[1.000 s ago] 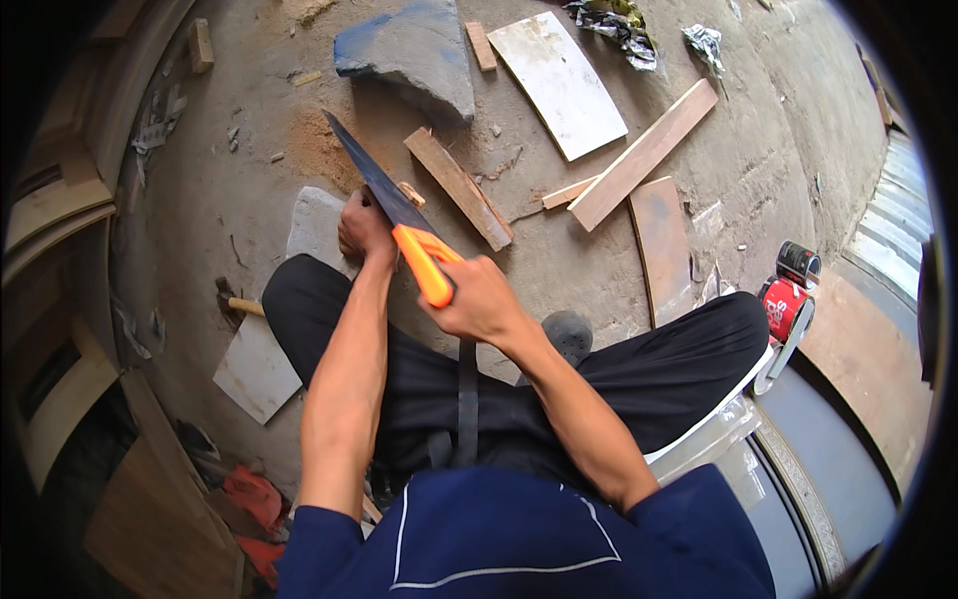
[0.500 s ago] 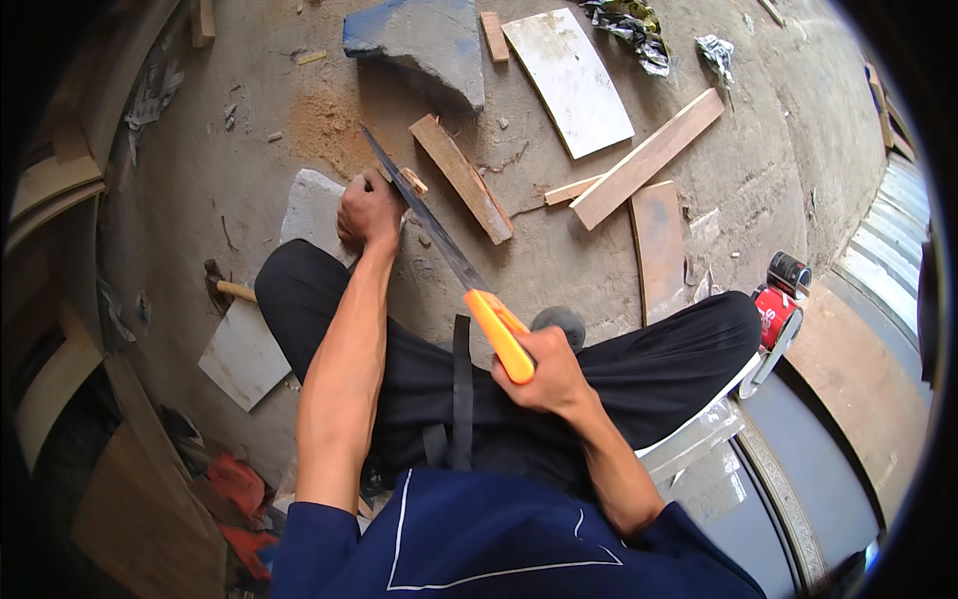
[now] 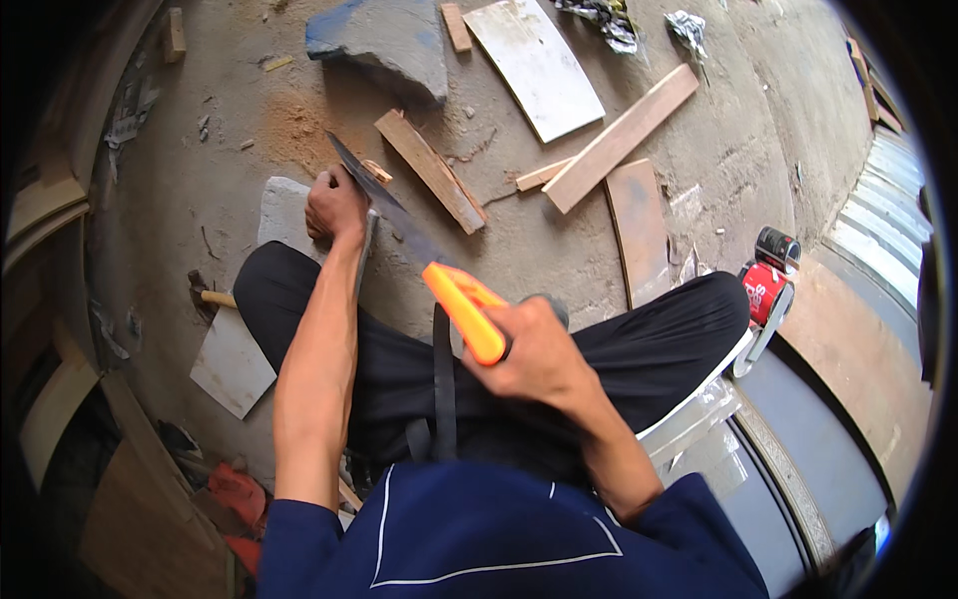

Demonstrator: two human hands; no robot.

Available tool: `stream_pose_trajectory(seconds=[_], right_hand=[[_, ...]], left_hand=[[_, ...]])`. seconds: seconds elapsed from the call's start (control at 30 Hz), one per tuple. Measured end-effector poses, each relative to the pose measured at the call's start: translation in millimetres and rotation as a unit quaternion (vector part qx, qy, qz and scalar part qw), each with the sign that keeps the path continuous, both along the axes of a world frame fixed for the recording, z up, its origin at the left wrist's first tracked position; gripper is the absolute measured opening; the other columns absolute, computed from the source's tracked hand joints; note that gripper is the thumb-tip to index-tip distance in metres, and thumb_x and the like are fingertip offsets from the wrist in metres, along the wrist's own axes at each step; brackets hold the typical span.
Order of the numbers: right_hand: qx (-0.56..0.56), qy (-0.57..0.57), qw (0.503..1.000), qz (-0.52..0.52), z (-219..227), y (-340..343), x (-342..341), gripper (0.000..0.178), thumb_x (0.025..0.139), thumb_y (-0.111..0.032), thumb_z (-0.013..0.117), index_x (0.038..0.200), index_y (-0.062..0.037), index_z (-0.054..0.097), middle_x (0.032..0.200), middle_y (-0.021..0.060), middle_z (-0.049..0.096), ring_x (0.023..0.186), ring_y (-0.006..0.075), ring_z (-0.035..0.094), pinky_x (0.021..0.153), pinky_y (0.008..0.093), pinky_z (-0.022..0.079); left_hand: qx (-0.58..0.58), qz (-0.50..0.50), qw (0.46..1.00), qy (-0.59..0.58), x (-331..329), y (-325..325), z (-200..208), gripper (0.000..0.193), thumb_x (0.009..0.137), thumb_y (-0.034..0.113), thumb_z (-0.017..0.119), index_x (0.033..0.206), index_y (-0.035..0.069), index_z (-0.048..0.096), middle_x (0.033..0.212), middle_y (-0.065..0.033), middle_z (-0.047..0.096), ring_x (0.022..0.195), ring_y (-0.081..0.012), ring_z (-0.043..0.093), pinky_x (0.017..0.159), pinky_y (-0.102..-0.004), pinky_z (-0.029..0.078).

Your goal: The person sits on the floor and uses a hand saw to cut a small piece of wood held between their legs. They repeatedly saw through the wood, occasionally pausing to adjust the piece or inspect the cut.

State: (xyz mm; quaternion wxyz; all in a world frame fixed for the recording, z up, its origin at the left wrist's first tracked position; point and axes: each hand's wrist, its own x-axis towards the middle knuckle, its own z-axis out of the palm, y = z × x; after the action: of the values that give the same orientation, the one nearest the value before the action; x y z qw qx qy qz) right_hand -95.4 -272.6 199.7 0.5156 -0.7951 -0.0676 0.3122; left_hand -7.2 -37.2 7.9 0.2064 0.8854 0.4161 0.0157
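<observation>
My right hand [image 3: 534,349] is wrapped around the orange handle [image 3: 466,311] of a handsaw. The saw's dark, tapering blade [image 3: 394,218] slants away to the far left, passing just right of my left hand [image 3: 337,208]. That hand is a fist pressed down above a pale stone slab [image 3: 284,210], closed on a piece of wood mostly hidden by the fingers. Only a short light end of the wood [image 3: 377,172] shows beyond the blade. Reddish sawdust [image 3: 294,128] lies on the ground past the fist.
A wood block [image 3: 431,170], a long plank [image 3: 624,140], a brown board [image 3: 639,230] and a white panel [image 3: 539,68] lie ahead. A blue-grey stone [image 3: 384,45] stands far left. A hammer [image 3: 205,295] lies by my left knee, a red can [image 3: 766,290] by my right.
The whole scene has shifted left and slightly up in the picture. My right hand and the saw handle have moved a little forward. My left fist stays in place over the slab.
</observation>
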Motion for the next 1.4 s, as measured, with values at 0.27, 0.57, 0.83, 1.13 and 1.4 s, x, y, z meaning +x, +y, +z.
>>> stream_pose_trajectory(seconds=[0.27, 0.57, 0.83, 1.13, 1.4], right_hand=[[-0.012, -0.055, 0.998, -0.013, -46.3, 23.6, -7.4, 0.017, 0.067, -0.013, 0.069, 0.076, -0.0014, 0.062, 0.064, 0.0183, 0.059, 0.063, 0.0385, 0.060, 0.059, 0.0400, 0.050], [0.003, -0.048, 0.998, -0.032, -18.5, -2.3, -29.1, 0.027, 0.070, -0.020, 0.068, 0.093, -0.0048, 0.065, 0.076, 0.0191, 0.063, 0.065, 0.0392, 0.060, 0.061, 0.0430, 0.051], [-0.004, -0.042, 0.998, -0.035, -35.9, 14.8, -10.0, 0.023, 0.070, -0.020, 0.067, 0.086, -0.0035, 0.065, 0.073, 0.0208, 0.062, 0.068, 0.0406, 0.060, 0.064, 0.0452, 0.050], [-0.037, -0.124, 0.992, -0.005, -67.7, 45.7, 18.4, 0.028, 0.070, -0.017, 0.069, 0.094, -0.0025, 0.065, 0.070, 0.0181, 0.062, 0.061, 0.0364, 0.061, 0.060, 0.0381, 0.050], [-0.047, -0.060, 0.997, 0.023, -57.2, 34.9, 19.6, 0.040, 0.070, -0.015, 0.067, 0.108, -0.0048, 0.064, 0.080, 0.0205, 0.064, 0.072, 0.0384, 0.062, 0.065, 0.0416, 0.051]], left_hand=[[-0.015, -0.038, 0.999, 0.000, -2.1, -5.2, 0.9, 0.040, 0.083, 0.045, 0.049, 0.073, 0.011, 0.067, 0.076, -0.0167, 0.066, 0.075, -0.0406, 0.061, 0.060, -0.0496, 0.040], [-0.020, 0.000, 0.998, 0.057, 0.9, 0.7, 4.4, 0.043, 0.083, 0.051, 0.049, 0.086, 0.013, 0.070, 0.082, -0.0185, 0.067, 0.082, -0.0414, 0.062, 0.067, -0.0478, 0.045], [-0.021, 0.017, 0.998, 0.064, 10.1, -1.4, 12.5, 0.040, 0.083, 0.048, 0.049, 0.088, 0.015, 0.070, 0.081, -0.0169, 0.067, 0.081, -0.0398, 0.063, 0.066, -0.0481, 0.045], [-0.039, -0.004, 0.999, 0.009, 2.9, -0.6, 6.1, 0.038, 0.081, 0.045, 0.049, 0.077, 0.013, 0.070, 0.077, -0.0180, 0.066, 0.075, -0.0413, 0.062, 0.061, -0.0489, 0.042], [-0.037, 0.010, 0.999, 0.036, 7.2, -5.9, 10.2, 0.038, 0.082, 0.047, 0.049, 0.083, 0.016, 0.071, 0.084, -0.0176, 0.067, 0.082, -0.0408, 0.063, 0.067, -0.0475, 0.045]])
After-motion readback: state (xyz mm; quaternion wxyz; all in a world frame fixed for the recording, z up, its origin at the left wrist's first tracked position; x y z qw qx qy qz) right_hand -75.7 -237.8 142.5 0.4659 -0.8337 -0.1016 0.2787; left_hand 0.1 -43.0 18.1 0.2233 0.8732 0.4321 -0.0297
